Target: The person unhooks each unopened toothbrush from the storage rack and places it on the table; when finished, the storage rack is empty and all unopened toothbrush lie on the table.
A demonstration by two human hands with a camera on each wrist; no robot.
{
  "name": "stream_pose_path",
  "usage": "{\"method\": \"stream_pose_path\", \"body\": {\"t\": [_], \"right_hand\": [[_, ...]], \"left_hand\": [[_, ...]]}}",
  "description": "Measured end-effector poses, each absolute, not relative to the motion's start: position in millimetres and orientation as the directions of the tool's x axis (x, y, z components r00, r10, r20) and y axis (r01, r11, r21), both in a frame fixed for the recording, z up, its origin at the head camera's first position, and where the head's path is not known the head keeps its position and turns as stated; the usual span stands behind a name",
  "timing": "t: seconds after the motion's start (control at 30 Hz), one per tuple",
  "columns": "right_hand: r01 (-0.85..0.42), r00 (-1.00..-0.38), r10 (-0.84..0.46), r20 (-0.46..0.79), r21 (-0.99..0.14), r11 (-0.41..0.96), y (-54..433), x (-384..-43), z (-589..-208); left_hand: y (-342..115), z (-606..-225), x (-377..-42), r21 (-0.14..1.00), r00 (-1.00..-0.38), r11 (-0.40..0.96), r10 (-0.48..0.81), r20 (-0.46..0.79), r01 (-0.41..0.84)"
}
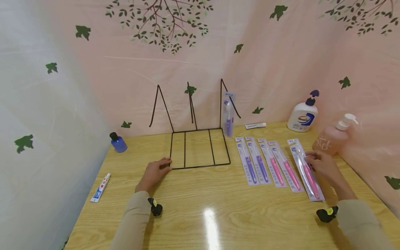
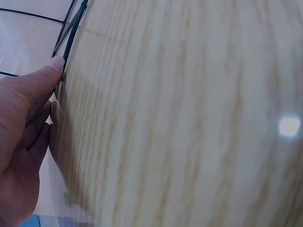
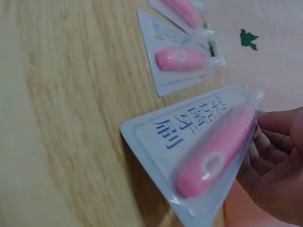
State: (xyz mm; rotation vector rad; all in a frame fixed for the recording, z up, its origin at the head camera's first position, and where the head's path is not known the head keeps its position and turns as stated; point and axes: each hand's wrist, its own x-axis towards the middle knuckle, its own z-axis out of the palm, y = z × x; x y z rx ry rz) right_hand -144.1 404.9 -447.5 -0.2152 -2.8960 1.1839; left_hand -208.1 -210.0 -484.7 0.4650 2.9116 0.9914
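My left hand holds the front left corner of a black wire rack, thumb and fingers about the wire. In the left wrist view the thumb lies against that dark wire. My right hand pinches the right edge of a pink toothbrush in a clear blister pack. Seen from the right wrist, this pack is tilted, with a shadow under it. To its left lie two pink toothbrushes and two purple toothbrushes, all packaged. Another packaged purple toothbrush stands upright at the rack's right divider.
A white pump bottle and a pink pump bottle stand at the back right. A small white tube box lies near the curtain. On the left are a blue bottle and a toothpaste tube.
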Motion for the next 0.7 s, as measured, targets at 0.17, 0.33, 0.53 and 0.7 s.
{"method": "stream_pose_path", "body": {"t": [0.17,0.33,0.53,0.7], "right_hand": [[0.164,-0.986,0.1,-0.133,-0.674,0.72,406.0,-159.2,-456.7],[0.238,-0.97,0.133,-0.205,-0.67,0.703,403.9,-169.9,-463.9],[0.305,-0.95,0.184,-0.252,-0.626,0.718,398.2,-170.4,-462.2],[0.267,-0.963,0.192,-0.188,-0.582,0.768,385.1,-161.0,-447.8]], "left_hand": [[-209.4,-484.1,-208.0,0.61,-0.958,0.75,0.281,0.057,0.256],[-208.6,-484.2,-207.7,0.616,-0.958,0.747,0.281,0.046,0.249],[-209.1,-484.3,-208.1,0.618,-0.958,0.744,0.282,0.052,0.253],[-209.7,-485.0,-207.8,0.632,-0.958,0.734,0.282,0.047,0.247]]}}
